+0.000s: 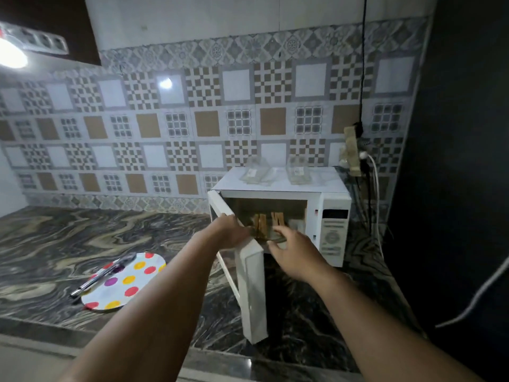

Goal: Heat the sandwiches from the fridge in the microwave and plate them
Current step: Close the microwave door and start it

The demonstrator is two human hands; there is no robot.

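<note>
**Both hands at the open microwave, sandwiches upright inside**

We see the white microwave on the marbled desk, its door swung out towards us on the left hinge. Inside stand two sandwiches, side by side on edge, cut faces towards us, long axes running vertical. They seem to sit on a glass plate; its rim is hard to make out.

Our left hand reaches in over the door's top edge, fingers at the left sandwich's near side. Whether that grip is clamped on bread or plate we cannot tell; the fingers are hidden behind the hand. Our right hand hovers at the cavity mouth, fingers spread and loosely bent, grip apart, just below and right of the right sandwich, at the plate's near edge.

Two clear plastic wrappers lie on the microwave's roof. On the desk to the left lies a polka-dot plate with metal tongs resting across its upper-left rim.
</note>
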